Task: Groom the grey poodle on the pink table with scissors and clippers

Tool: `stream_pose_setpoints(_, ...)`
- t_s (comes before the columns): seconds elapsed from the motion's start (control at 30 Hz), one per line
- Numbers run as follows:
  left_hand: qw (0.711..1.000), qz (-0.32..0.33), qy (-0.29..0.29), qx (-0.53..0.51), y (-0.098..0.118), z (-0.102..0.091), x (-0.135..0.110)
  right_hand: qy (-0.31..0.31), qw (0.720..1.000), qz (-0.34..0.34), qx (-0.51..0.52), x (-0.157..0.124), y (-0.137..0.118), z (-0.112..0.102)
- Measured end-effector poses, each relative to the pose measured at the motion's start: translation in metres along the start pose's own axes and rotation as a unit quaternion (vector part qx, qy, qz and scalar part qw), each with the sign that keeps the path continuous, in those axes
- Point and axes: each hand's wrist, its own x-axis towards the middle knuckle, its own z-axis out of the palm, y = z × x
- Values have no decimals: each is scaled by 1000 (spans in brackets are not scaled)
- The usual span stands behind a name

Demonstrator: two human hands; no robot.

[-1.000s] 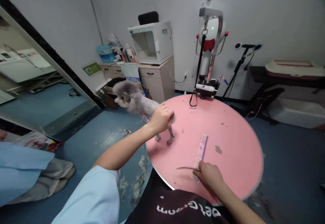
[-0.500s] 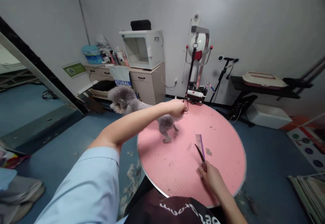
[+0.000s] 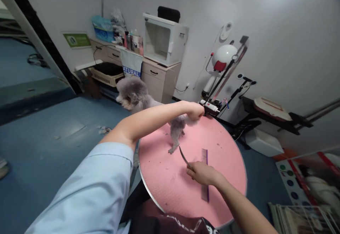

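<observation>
A grey, curly-coated dog [image 3: 132, 92] stands on a round pink grooming table [image 3: 164, 184], facing left. My left hand [image 3: 196, 111] is closed in a fist at the dog's rear end, directly above pale tail fur; what its fingers grip is hidden. My left forearm crosses in front of the dog's body and covers most of it. Curved scissors [image 3: 183, 157] are in my right hand [image 3: 202, 172], their blades together and pointing up toward the dog's hind paw, a short gap away. Beneath my right hand a metal comb with a purple spine [image 3: 205, 191] lies on the table.
Behind the table stand a white dryer [image 3: 225, 55] and a black tray with a white tube [image 3: 210, 106]. A black strap [image 3: 221, 78] slants down near my left hand. Farther back are a cabinet [image 3: 152, 85] and a white glass-door box [image 3: 164, 44].
My right hand has moved left and up with the scissors, bringing the blades near the dog's hind leg. My left hand stays at the dog's rear. The view has tilted.
</observation>
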Motion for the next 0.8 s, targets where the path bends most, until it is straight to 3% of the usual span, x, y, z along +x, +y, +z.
stream_pose_setpoints(0.07, 1000, 15, 6, -15, -9, 4, 1, -86, 989, -1, 119, 10, 5, -10)
stream_pose_setpoints(0.17, 999, 34, 21, -36, -21, 9, 4, -189, 933, -68, 300, 21, 15, -27)
stream_pose_setpoints(0.23, 998, 40, 31, -46, -26, 10, 6, -219, 895, -113, 372, 24, 22, -41)
stream_pose_setpoints(0.3, 997, 42, 39, -52, -30, 11, 6, -223, 877, -109, 411, 25, 27, -55)
stream_pose_setpoints(0.4, 997, 40, 40, -58, -33, 10, 4, -185, 885, -84, 420, 29, 33, -73)
stream_pose_setpoints(0.5, 996, 36, 31, -69, -36, 10, 1, -142, 893, -101, 414, 36, 38, -84)
stream_pose_setpoints(0.8, 995, 42, 34, -83, -44, 17, 5, -103, 910, -95, 390, 49, 37, -86)
